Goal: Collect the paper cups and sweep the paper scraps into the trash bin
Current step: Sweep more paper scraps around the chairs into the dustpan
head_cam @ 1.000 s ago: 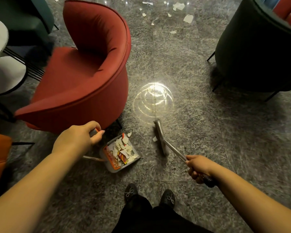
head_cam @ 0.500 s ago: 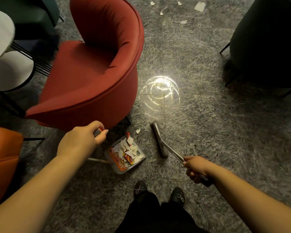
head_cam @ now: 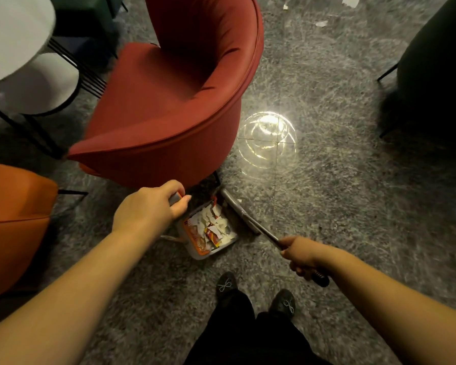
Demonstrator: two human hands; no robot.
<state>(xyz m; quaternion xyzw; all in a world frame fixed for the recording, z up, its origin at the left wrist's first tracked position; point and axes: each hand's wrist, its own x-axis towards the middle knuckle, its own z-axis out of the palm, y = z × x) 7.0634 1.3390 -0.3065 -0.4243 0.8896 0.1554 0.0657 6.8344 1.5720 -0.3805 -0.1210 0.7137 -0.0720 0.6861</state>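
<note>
A grey dustpan point(head_cam: 195, 250) with an orange label sits on the floor in front of my feet, holding several white and red paper scraps point(head_cam: 215, 226). My left hand point(head_cam: 149, 210) grips the top of the dustpan's upright handle just above it. My right hand point(head_cam: 302, 255) grips the broom handle; the broom head point(head_cam: 238, 210) lies on the floor right against the dustpan's open right side. A tiny scrap point(head_cam: 239, 200) lies beside the broom head. More scraps point(head_cam: 321, 23) lie far off at the top. No paper cups or trash bin are in view.
A red armchair point(head_cam: 169, 101) stands close behind the dustpan. An orange seat point(head_cam: 13, 214) is at the left, a white round table point(head_cam: 13, 35) at top left, a dark armchair point(head_cam: 437, 83) at the right. Grey floor point(head_cam: 353, 206) stretches to the right with a light reflection.
The broom head has swept left up against the dustpan, pushing a loose scrap in. The view has tilted down and moved closer to the red chair.
</note>
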